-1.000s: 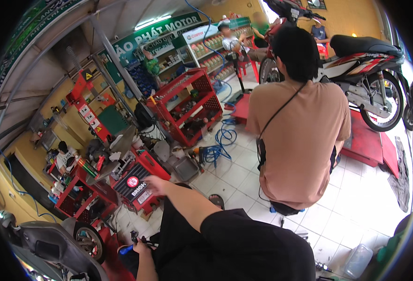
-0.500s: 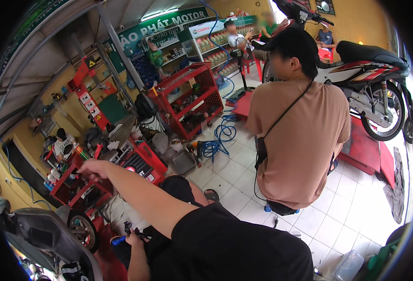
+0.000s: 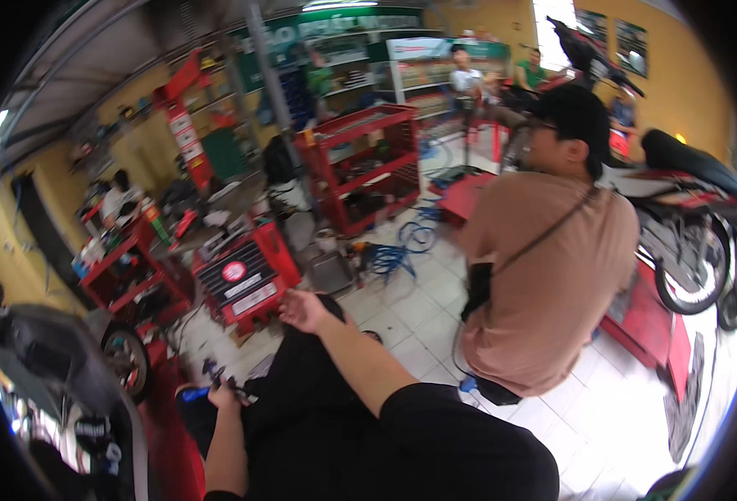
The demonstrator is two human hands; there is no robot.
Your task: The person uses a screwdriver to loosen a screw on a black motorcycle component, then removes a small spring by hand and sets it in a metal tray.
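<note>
My left hand (image 3: pixel 222 396) grips a small tool with a blue handle (image 3: pixel 197 392) and dark metal parts, low by my black-clad lap (image 3: pixel 285 392). My right hand (image 3: pixel 301 310) is held out over my knee with loosely curled fingers apart and nothing visible in them. Behind it is a red tool cabinet (image 3: pixel 273 250) with a dark slatted front. Just to my right front a person in a brown T-shirt and black cap (image 3: pixel 552 275) sits low with their back mostly to me, head turned left. The picture is blurred.
A grey scooter (image 3: pixel 43 351) stands at left; a motorbike (image 3: pixel 686 175) rests on a red lift (image 3: pixel 661 342) at right. Red trolleys (image 3: pixel 360 167), coiled blue hose (image 3: pixel 397 259) and a white tiled floor (image 3: pixel 410 334) lie ahead. Other people (image 3: pixel 468 79) sit at the back.
My right hand swung out to the left and has come back right, to my knee. The view has shifted, lowering the scene in frame. The person in brown has turned their head leftward.
</note>
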